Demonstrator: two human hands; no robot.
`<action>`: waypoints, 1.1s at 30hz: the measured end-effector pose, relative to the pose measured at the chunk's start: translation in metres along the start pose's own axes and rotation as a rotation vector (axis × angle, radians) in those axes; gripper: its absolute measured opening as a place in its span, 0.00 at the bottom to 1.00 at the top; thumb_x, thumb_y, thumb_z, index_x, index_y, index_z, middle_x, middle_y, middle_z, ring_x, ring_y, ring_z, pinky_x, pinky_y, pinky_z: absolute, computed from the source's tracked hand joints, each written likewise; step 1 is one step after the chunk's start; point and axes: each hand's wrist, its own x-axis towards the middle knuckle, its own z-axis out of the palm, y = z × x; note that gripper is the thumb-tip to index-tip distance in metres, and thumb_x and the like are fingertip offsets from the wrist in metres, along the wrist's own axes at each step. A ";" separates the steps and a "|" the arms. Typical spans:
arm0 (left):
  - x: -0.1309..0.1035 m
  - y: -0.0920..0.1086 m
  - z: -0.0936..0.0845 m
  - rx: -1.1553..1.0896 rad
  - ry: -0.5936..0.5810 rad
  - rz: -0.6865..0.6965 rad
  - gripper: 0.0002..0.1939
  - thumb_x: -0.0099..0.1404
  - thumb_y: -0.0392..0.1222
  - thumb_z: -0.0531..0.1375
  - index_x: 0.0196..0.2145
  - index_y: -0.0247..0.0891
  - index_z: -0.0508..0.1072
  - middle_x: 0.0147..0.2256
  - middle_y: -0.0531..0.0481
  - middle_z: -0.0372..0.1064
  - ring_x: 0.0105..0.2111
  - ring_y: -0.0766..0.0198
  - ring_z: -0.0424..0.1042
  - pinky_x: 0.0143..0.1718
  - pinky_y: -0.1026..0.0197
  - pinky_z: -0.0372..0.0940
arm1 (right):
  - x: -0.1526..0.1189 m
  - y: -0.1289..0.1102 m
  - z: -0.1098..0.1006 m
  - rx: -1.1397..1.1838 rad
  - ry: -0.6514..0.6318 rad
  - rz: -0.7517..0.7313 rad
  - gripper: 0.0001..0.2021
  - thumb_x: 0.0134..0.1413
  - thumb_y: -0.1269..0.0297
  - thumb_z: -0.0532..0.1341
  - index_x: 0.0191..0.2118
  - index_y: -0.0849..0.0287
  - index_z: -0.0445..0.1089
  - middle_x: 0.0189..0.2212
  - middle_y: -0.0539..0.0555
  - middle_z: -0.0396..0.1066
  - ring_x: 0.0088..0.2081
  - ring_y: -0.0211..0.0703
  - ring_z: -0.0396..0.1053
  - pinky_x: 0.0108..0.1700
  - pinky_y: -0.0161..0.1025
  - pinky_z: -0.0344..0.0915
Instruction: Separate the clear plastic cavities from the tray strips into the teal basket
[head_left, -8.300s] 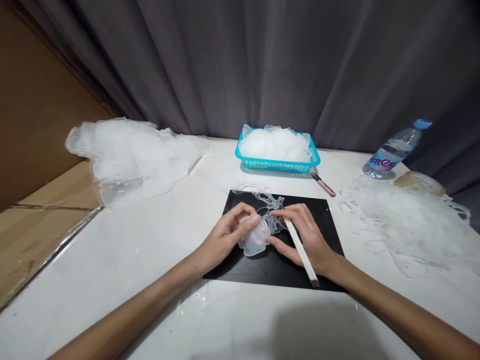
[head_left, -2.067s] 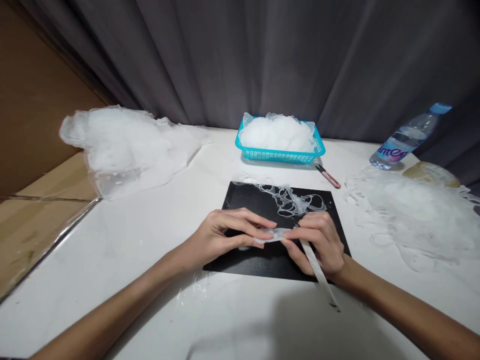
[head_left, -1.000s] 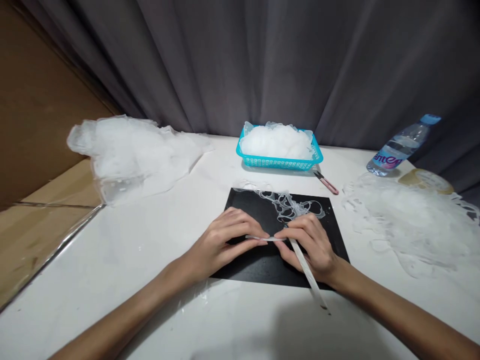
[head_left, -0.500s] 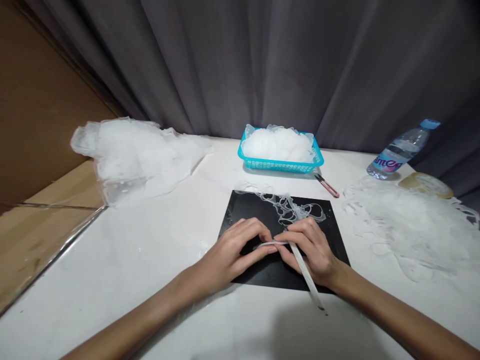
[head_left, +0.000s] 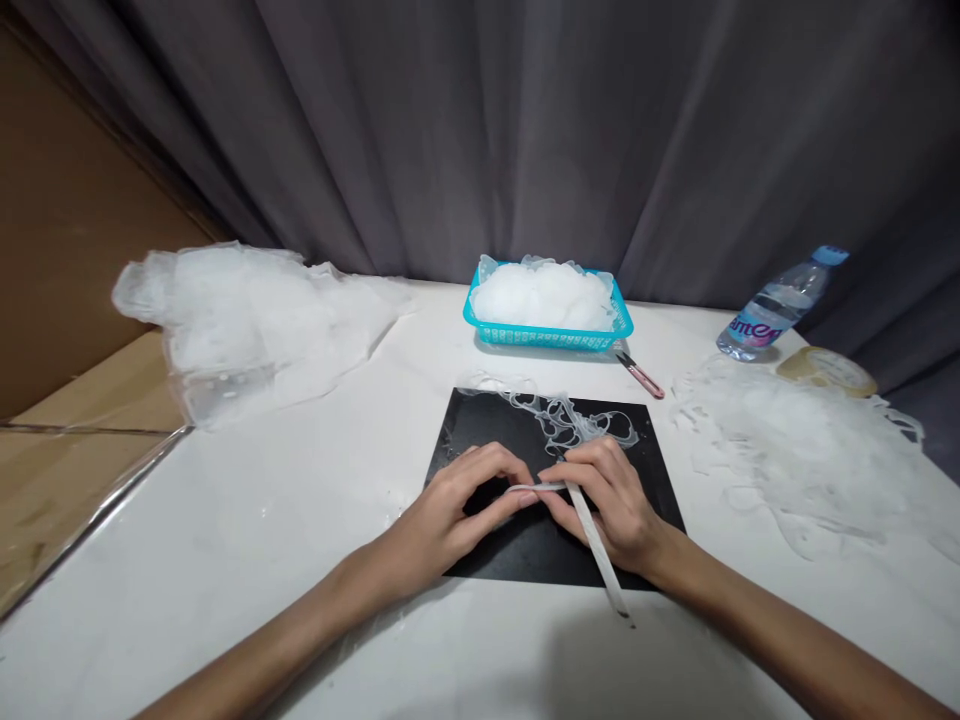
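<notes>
My left hand [head_left: 480, 490] pinches one end of a thin, pale, translucent piece [head_left: 534, 488] above the black mat [head_left: 487, 550]. Thumb and fingers of my right hand [head_left: 611, 500] grip the other end of that piece. A slim white stick-like tool [head_left: 600, 555] also sits in my right hand, its long end slanting down toward me past the mat's front edge; its kind is unclear. Just beyond the fingers, a tangle of translucent cut-out scraps [head_left: 566, 422] lies on the mat's far part.
A turquoise basket [head_left: 551, 338] full of white pieces stands at the back, with pink-handled thread snips [head_left: 641, 376] beside it. White heaps lie left [head_left: 240, 320] and right [head_left: 810, 455]. A water bottle [head_left: 772, 312] and a tape roll [head_left: 829, 370] are at the right.
The whole view has shifted slightly, so the table's things appear farther left. Both hands keep nearly the same hold over the mat.
</notes>
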 end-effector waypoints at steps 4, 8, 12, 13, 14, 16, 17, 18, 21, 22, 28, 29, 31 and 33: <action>0.000 -0.003 0.000 -0.109 0.033 -0.013 0.06 0.76 0.42 0.60 0.44 0.40 0.75 0.42 0.49 0.76 0.42 0.61 0.75 0.47 0.60 0.67 | 0.002 -0.001 0.001 -0.003 -0.008 0.028 0.10 0.62 0.70 0.66 0.48 0.60 0.71 0.36 0.56 0.72 0.38 0.46 0.71 0.39 0.43 0.72; 0.000 -0.004 -0.002 -0.169 0.079 -0.015 0.04 0.75 0.40 0.62 0.43 0.39 0.75 0.41 0.49 0.77 0.43 0.62 0.77 0.47 0.60 0.68 | 0.004 -0.002 0.001 -0.007 -0.029 0.026 0.10 0.63 0.69 0.66 0.49 0.61 0.70 0.36 0.57 0.72 0.38 0.47 0.71 0.40 0.44 0.72; -0.001 -0.004 -0.001 -0.162 0.075 -0.020 0.03 0.74 0.40 0.62 0.43 0.39 0.75 0.42 0.49 0.78 0.43 0.62 0.77 0.48 0.60 0.69 | 0.002 -0.001 0.003 0.006 -0.079 0.029 0.10 0.64 0.69 0.66 0.49 0.62 0.70 0.37 0.58 0.72 0.39 0.47 0.70 0.40 0.43 0.72; -0.001 -0.004 -0.001 -0.166 0.075 -0.022 0.03 0.74 0.40 0.62 0.44 0.39 0.75 0.42 0.49 0.78 0.43 0.62 0.77 0.48 0.60 0.69 | 0.001 -0.001 0.003 0.006 -0.081 0.030 0.10 0.64 0.69 0.66 0.49 0.62 0.70 0.37 0.58 0.72 0.39 0.47 0.69 0.41 0.43 0.72; -0.001 -0.004 -0.001 -0.173 0.077 -0.024 0.04 0.74 0.40 0.62 0.43 0.39 0.75 0.41 0.49 0.78 0.43 0.62 0.77 0.47 0.60 0.69 | 0.001 -0.001 0.004 0.004 -0.082 0.028 0.10 0.64 0.69 0.66 0.49 0.62 0.70 0.37 0.58 0.72 0.39 0.47 0.69 0.41 0.43 0.72; -0.002 -0.003 0.000 -0.198 0.083 -0.023 0.04 0.74 0.40 0.62 0.43 0.38 0.75 0.41 0.49 0.78 0.43 0.62 0.77 0.47 0.60 0.69 | 0.002 -0.001 0.003 -0.002 -0.081 0.025 0.09 0.64 0.70 0.65 0.49 0.62 0.70 0.37 0.58 0.71 0.39 0.47 0.69 0.41 0.43 0.71; -0.002 -0.002 -0.001 -0.213 0.085 -0.018 0.04 0.74 0.40 0.62 0.42 0.38 0.75 0.41 0.48 0.78 0.43 0.62 0.78 0.47 0.60 0.70 | 0.002 -0.001 0.003 -0.005 -0.081 0.027 0.09 0.64 0.69 0.65 0.48 0.62 0.70 0.36 0.57 0.71 0.39 0.47 0.69 0.41 0.43 0.71; -0.002 -0.002 -0.001 -0.227 0.088 -0.010 0.04 0.74 0.39 0.62 0.42 0.37 0.75 0.41 0.48 0.79 0.43 0.62 0.78 0.47 0.60 0.70 | 0.003 -0.001 0.002 -0.006 -0.082 0.034 0.09 0.64 0.69 0.66 0.48 0.62 0.70 0.36 0.57 0.71 0.40 0.47 0.68 0.41 0.43 0.71; 0.000 0.001 -0.003 -0.258 0.128 0.018 0.02 0.73 0.37 0.63 0.40 0.37 0.74 0.42 0.48 0.79 0.43 0.63 0.79 0.48 0.61 0.70 | 0.004 -0.002 0.001 0.017 -0.106 0.069 0.09 0.63 0.66 0.67 0.46 0.61 0.71 0.35 0.57 0.71 0.39 0.48 0.68 0.41 0.44 0.70; 0.000 0.001 -0.004 -0.266 0.144 0.025 0.02 0.73 0.36 0.63 0.39 0.37 0.74 0.42 0.48 0.79 0.43 0.63 0.79 0.48 0.61 0.70 | 0.004 -0.002 0.001 0.029 -0.115 0.073 0.09 0.62 0.66 0.67 0.46 0.61 0.71 0.35 0.57 0.71 0.39 0.48 0.68 0.41 0.44 0.70; -0.001 0.003 -0.006 -0.247 0.188 0.048 0.02 0.72 0.35 0.64 0.40 0.37 0.73 0.41 0.48 0.80 0.43 0.63 0.79 0.48 0.61 0.71 | 0.001 0.000 0.002 0.039 -0.078 -0.007 0.03 0.64 0.74 0.63 0.41 0.60 0.72 0.32 0.54 0.70 0.34 0.44 0.66 0.37 0.41 0.67; -0.002 0.004 -0.006 -0.232 0.189 0.053 0.03 0.71 0.34 0.65 0.41 0.38 0.73 0.41 0.49 0.80 0.43 0.64 0.79 0.48 0.61 0.70 | 0.000 -0.001 0.002 0.037 -0.070 -0.013 0.03 0.64 0.74 0.63 0.42 0.60 0.72 0.32 0.54 0.70 0.34 0.44 0.66 0.37 0.41 0.67; -0.003 0.005 -0.005 -0.197 0.186 0.067 0.07 0.69 0.35 0.67 0.43 0.39 0.74 0.40 0.50 0.79 0.42 0.64 0.78 0.49 0.62 0.70 | 0.000 -0.001 0.001 0.032 -0.050 -0.018 0.04 0.64 0.74 0.63 0.43 0.60 0.72 0.32 0.55 0.71 0.35 0.44 0.66 0.37 0.41 0.67; -0.003 0.007 -0.004 -0.164 0.170 0.074 0.09 0.68 0.36 0.68 0.44 0.39 0.74 0.38 0.51 0.78 0.41 0.65 0.78 0.48 0.62 0.70 | 0.000 -0.002 0.000 0.029 -0.031 -0.025 0.04 0.64 0.74 0.64 0.43 0.60 0.72 0.33 0.55 0.70 0.35 0.44 0.66 0.37 0.41 0.68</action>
